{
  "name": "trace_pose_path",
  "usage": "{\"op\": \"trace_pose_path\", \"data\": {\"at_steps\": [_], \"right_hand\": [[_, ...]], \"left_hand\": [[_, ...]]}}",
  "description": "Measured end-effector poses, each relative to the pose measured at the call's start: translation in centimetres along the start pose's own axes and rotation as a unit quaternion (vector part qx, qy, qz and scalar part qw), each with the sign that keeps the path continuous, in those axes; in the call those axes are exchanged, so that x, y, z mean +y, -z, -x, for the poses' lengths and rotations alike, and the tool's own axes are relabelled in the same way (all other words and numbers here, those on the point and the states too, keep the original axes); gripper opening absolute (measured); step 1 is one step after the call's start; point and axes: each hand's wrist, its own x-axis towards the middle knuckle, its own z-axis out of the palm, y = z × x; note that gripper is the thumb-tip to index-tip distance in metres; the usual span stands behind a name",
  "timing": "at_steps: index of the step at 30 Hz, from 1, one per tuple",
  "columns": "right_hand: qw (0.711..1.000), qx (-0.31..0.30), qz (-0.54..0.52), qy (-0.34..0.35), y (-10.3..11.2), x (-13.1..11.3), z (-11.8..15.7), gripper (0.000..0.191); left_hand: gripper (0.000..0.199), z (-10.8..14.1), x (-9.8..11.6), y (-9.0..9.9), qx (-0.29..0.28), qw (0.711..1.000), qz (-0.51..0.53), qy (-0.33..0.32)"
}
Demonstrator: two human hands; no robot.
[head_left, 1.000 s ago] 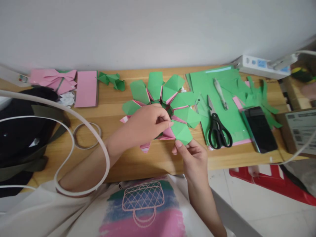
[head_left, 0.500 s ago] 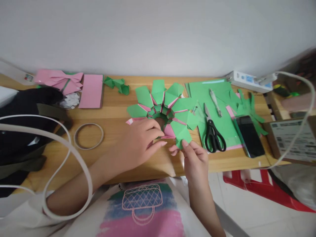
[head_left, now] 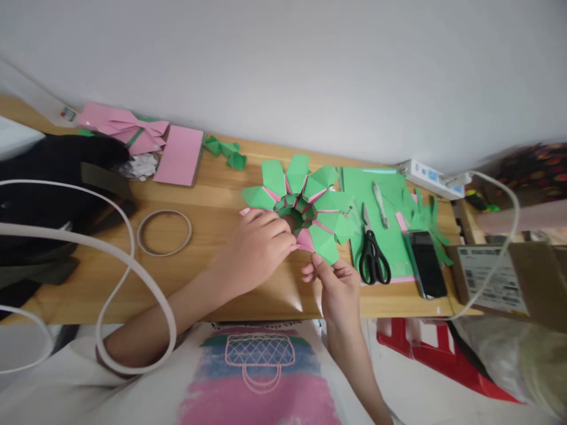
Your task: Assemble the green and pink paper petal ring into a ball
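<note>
A ring of folded green and pink paper [head_left: 298, 173] lies over the wooden table, its green petals fanned outward around a hollow middle. At its near left side, my left hand [head_left: 266, 245] pinches a pink fold between thumb and fingers. My right hand [head_left: 337, 283] has its thumb and fingers closed on the lower edge of the nearest green petal. Part of the ring's near left side is hidden behind my left hand.
Black scissors [head_left: 374, 257] and a pen-like tool [head_left: 380, 203] lie on green sheets [head_left: 361, 183] at right, beside a phone [head_left: 426, 264]. A tape-like ring [head_left: 140, 236], pink paper [head_left: 180, 154] and green scraps [head_left: 237, 160] are at left. White cables [head_left: 153, 283] cross the left foreground.
The view has tilted and shifted. My left thumb has closed onto the pink fold, and the green petal by my right hand now lies flatter, with my right fingers at its lower edge.
</note>
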Motion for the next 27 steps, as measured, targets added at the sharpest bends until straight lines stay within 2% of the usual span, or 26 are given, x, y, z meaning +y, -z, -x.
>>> {"op": "trace_pose_path", "data": {"at_steps": [7, 12, 14, 16, 23, 27], "right_hand": [[0.999, 0.011, 0.015, 0.026, 0.0, 0.7, -0.6, 0.026], [0.999, -0.014, 0.014, 0.042, 0.3, 1.2, -1.1, 0.029], [0.999, -0.022, 0.010, 0.045, 0.4, 1.4, -1.2, 0.031], [0.999, -0.019, 0.005, 0.049, 0.5, 1.6, -1.3, 0.035], [0.998, 0.028, 0.023, 0.052, 1.5, 2.5, -1.3, 0.052], [0.996, 0.009, 0.064, 0.056, 2.1, 2.8, 0.0, 0.060]], "left_hand": [[0.010, 1.5, -0.5, -0.1, 0.093, 0.996, -0.003, 0.015], [0.041, 3.9, -1.7, 0.5, 0.123, 0.990, -0.033, 0.067], [0.051, 4.9, -2.2, 0.6, 0.127, 0.987, -0.040, 0.085], [0.052, 6.1, -2.5, 0.5, 0.126, 0.985, -0.040, 0.107], [0.030, 9.3, -3.2, -0.7, 0.121, 0.977, -0.007, 0.177], [0.025, 9.7, -3.3, -1.2, 0.081, 0.963, -0.018, 0.257]]}}
